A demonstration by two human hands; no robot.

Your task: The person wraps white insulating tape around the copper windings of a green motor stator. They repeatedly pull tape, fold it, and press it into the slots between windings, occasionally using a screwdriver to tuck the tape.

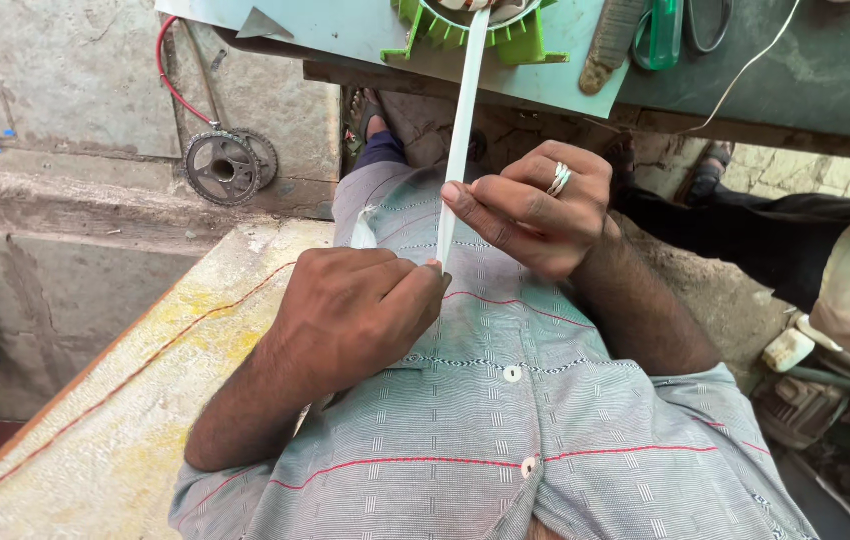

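Both hands pinch a white strip (457,150): left hand (360,310) at its lower end, right hand (535,215) above. Its top already enters the green slotted core (465,30) at twelve o'clock on the tabletop (345,25); seating appears unfinished.

The strip (460,130) is running straight up from the hands to the green part (465,30), splitting the gap before the shirt (505,400); the bench edge (565,95) is closing it off above; the plank (135,400) is lying open on the left.
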